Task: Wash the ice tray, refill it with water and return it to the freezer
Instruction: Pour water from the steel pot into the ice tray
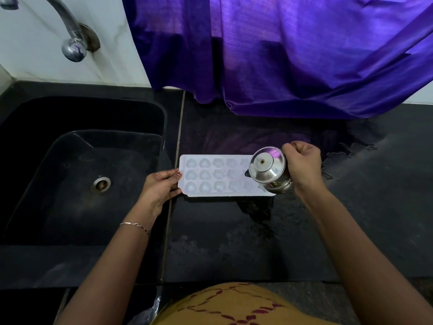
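A white ice tray (215,177) with heart-shaped cells lies flat on the black counter just right of the sink. My left hand (161,186) pinches the tray's left end, thumb on top. My right hand (303,165) grips a small steel pot (268,172), tilted on its side over the tray's right end with its mouth turned left. The pot hides the tray's rightmost cells. Whether water is pouring I cannot tell.
A black sink (82,174) with a metal drain (101,184) lies to the left, under a steel tap (72,46). A purple cloth (293,55) hangs down onto the counter's back. Water patches (257,214) wet the black counter (234,249) around the tray.
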`<state>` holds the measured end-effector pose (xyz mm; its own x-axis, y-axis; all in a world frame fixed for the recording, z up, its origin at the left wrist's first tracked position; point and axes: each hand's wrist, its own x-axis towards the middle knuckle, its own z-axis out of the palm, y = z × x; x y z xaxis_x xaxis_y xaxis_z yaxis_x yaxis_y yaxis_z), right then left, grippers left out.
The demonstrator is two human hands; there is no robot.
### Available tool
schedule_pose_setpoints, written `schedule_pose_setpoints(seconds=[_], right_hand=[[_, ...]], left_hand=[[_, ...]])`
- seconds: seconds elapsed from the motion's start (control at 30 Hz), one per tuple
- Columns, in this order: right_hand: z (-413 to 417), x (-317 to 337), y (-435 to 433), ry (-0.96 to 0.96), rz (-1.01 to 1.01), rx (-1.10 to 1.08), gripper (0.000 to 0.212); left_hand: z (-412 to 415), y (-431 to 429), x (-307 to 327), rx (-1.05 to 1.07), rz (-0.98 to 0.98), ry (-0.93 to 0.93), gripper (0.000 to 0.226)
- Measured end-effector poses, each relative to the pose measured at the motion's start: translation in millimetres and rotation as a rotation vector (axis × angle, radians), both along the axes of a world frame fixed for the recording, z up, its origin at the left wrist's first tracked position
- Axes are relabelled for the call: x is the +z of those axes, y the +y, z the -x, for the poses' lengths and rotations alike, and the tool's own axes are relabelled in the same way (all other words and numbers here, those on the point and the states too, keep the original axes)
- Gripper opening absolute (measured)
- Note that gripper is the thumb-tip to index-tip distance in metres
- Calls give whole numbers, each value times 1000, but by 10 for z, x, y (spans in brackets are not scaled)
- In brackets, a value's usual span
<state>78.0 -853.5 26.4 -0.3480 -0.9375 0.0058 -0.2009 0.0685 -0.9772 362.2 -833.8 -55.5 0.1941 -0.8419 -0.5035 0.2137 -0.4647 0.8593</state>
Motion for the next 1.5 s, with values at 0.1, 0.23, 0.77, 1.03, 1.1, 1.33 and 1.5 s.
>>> schedule_pose_setpoints(seconds=[0.1,0.23,0.77,1.03,1.1,1.33,1.5], right_hand=[[5,7,-5,4,2,3,39],[17,14,-16,3,2,4,37],[-196,84,-25,-132,-49,48,38],[-284,101,-87,-33,-26,95,40],[-292,105,-95,-19,-16,104,40],[-311,118,-110,30,13,127,39],[-320,137,-115,48,18,120,40]], left_hand=[[5,5,8,3,2,-4,13],[16,7,21,7,-2,-2,13],[27,13,19,15,1,-8,11],[15,21,11,20,5,-5,14],[15,22,13,19,6,-2,14],[28,31,30,24,10,-1,12],[29,35,44,27,8,6,9]])
